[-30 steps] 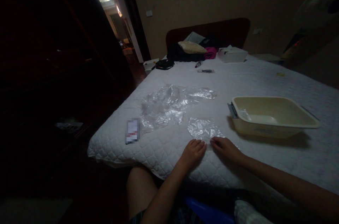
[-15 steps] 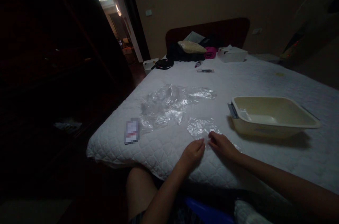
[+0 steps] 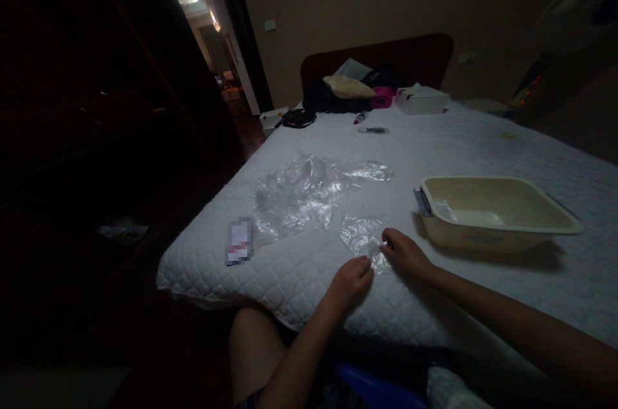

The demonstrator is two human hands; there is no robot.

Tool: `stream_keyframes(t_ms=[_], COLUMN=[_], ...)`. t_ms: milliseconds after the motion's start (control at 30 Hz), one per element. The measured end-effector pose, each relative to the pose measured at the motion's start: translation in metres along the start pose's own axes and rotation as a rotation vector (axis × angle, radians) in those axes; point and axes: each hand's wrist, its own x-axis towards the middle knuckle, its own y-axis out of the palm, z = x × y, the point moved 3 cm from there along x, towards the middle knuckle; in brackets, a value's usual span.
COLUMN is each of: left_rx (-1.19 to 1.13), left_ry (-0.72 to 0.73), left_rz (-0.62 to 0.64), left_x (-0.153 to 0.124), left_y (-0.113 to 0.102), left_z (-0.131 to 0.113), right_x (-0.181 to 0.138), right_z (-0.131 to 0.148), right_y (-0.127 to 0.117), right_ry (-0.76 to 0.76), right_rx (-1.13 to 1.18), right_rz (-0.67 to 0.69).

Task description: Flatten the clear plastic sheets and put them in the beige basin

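A small clear plastic bag (image 3: 362, 234) lies crinkled on the white quilted bedspread in front of me. My left hand (image 3: 353, 279) is closed, with thumb and fingertips pinched on the bag's near edge. Just to the right, my right hand (image 3: 408, 256) has its fingers curled in over the bag's right side, apparently pinching the film, though the fingertips are partly hidden. Beyond and to the left spreads a larger heap of clear plastic film (image 3: 302, 193).
A cream plastic basin (image 3: 502, 238) with grey handles stands on the right. A blurred-out phone-like rectangle (image 3: 240, 241) lies near the left bed edge. Farther back are a packaged slim item (image 3: 373, 130), a white box (image 3: 421, 100), a pillow (image 3: 350, 87) and a black bag (image 3: 298, 118).
My right hand has shifted slightly up and away from my left, widening the gap between the fingertips. More of the small bag shows between them. My left hand has barely moved.
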Motion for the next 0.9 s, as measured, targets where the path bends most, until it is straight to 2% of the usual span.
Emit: stream_keyframes(t_ms=[100, 167, 300, 467, 533, 667, 800, 900], left_rx=[-0.071, -0.079, 0.005, 0.121, 0.142, 0.163, 0.17, 0.175], left_ry=[-0.149, -0.174, -0.041, 0.076, 0.085, 0.097, 0.102, 0.109], left_rz=[0.06, 0.074, 0.036, 0.011, 0.012, 0.005, 0.01, -0.006], left_x=[0.002, 0.003, 0.003, 0.0, 0.0, -0.001, -0.002, -0.004], left_y=[-0.001, -0.001, 0.002, 0.006, 0.005, 0.001, -0.001, 0.0], left_z=[0.002, 0.002, 0.001, 0.001, 0.001, 0.0, -0.001, -0.001], right_x=[0.008, 0.012, 0.015, 0.024, 0.029, 0.028, 0.002, -0.028], right_z=[0.002, 0.006, 0.011, 0.008, 0.006, -0.001, -0.016, -0.031], right_y=[0.002, 0.006, 0.018, 0.028, 0.024, 0.0, -0.025, -0.034], right_ry=[-0.063, -0.125, -0.188, -0.149, -0.135, -0.134, -0.265, -0.39], right_rx=[0.02, 0.048, 0.043, 0.004, 0.045, 0.102, -0.015, -0.145], right_rz=[0.048, 0.098, 0.2, 0.305, 0.296, 0.192, 0.138, 0.126])
